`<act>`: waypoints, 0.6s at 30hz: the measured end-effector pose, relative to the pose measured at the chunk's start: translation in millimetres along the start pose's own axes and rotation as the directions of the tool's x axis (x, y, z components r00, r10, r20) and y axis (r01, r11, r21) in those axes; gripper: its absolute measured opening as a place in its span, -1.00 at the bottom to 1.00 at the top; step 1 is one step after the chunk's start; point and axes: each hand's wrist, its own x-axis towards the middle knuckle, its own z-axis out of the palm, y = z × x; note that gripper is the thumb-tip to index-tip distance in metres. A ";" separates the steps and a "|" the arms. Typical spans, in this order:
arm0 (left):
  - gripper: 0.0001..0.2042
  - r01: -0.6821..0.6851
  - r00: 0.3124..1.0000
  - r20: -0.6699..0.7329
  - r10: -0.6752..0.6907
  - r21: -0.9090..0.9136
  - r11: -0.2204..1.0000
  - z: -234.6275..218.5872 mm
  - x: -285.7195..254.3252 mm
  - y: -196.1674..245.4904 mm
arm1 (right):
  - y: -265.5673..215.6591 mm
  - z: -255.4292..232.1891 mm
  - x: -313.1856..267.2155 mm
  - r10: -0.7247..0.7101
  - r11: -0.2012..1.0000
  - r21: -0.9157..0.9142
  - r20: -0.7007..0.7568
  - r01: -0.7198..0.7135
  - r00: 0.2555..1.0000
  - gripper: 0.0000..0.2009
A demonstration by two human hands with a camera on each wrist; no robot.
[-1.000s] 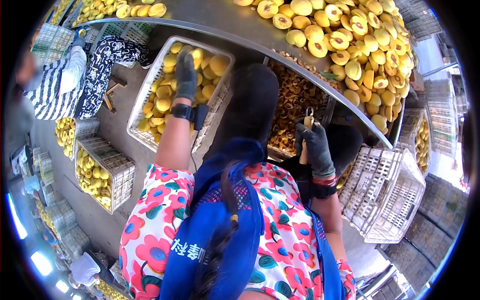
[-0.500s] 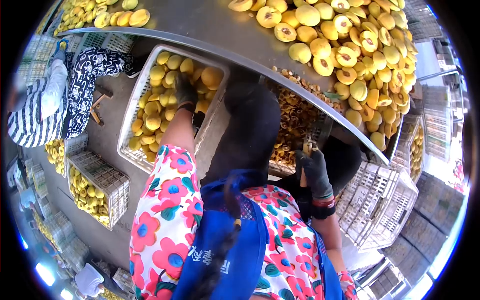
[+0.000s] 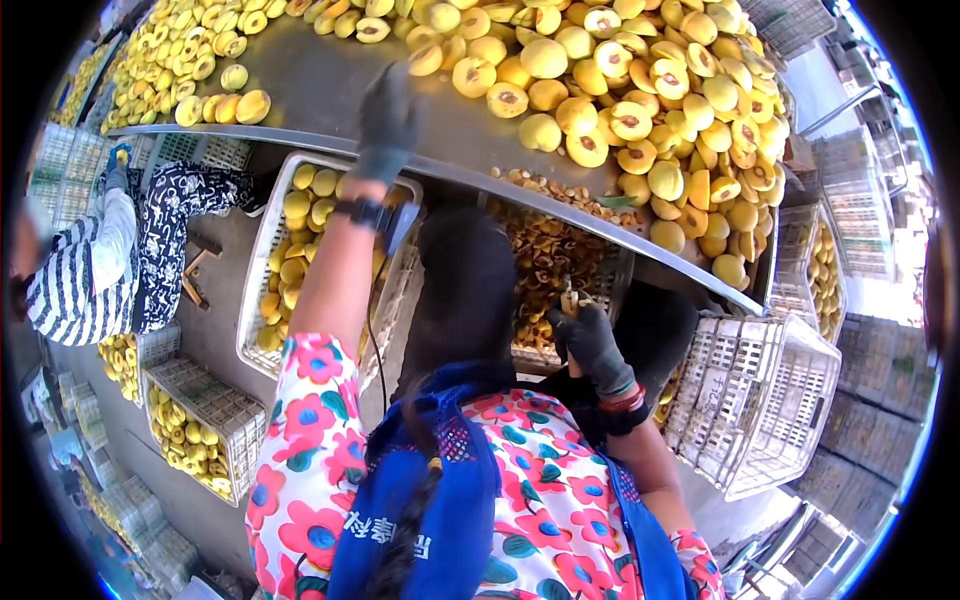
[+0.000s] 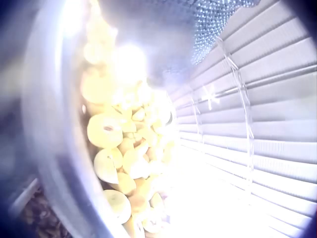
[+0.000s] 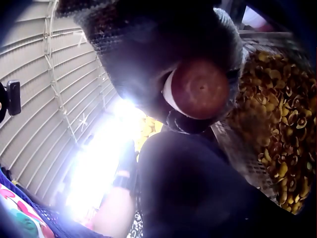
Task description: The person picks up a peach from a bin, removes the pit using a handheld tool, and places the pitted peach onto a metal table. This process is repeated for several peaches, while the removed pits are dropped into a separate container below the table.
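My gloved left hand [image 3: 388, 120] reaches over the metal table [image 3: 310, 85], its fingers pointing away and somewhat blurred. No fruit shows in it. In the left wrist view its grey glove [image 4: 218, 25] fills the top, close to a glaring heap of yellow peaches [image 4: 106, 130]. My gloved right hand [image 3: 598, 350] is low by my right thigh, fingers curled round a wooden-handled tool [image 3: 570, 300] whose tip points up. The round butt of its handle [image 5: 200, 89] sticks out of the fist in the right wrist view.
Cut peach halves [image 3: 630, 120] heap on the table's right. A white crate [image 3: 262, 220] of peaches stands by my left knee; a crate of brownish scraps [image 3: 550, 265] sits under the table edge. Upturned white crates [image 3: 750, 400] stand right. Another person [image 3: 90, 270] sits at left.
My left hand dipped into the peach crate, then came out and moved forward over the table. My right hand still holds the tool low. The head view has shifted to show more table.
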 end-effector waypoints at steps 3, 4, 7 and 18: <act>-0.50 -0.016 0.979 0.203 0.037 -0.104 0.994 66.3 34.2 -8.9 | 11.2 -2.6 5.5 -0.041 0.997 -0.065 -0.004 0.041 0.999 -0.85; -0.49 -0.085 0.964 0.244 0.105 -0.090 0.992 90.4 38.0 -18.2 | 12.4 -4.6 6.0 -0.034 0.997 -0.072 0.006 0.034 0.999 -0.87; -0.48 0.109 0.743 0.653 -0.149 0.102 0.989 102.6 50.9 -9.2 | 19.5 -8.8 3.2 -0.085 0.996 -0.030 -0.009 0.085 0.996 -0.88; -0.46 0.475 0.804 0.507 -0.311 -0.231 0.849 54.8 3.7 23.0 | 12.1 -9.5 -5.2 -0.182 0.983 0.018 0.036 0.181 0.983 -0.89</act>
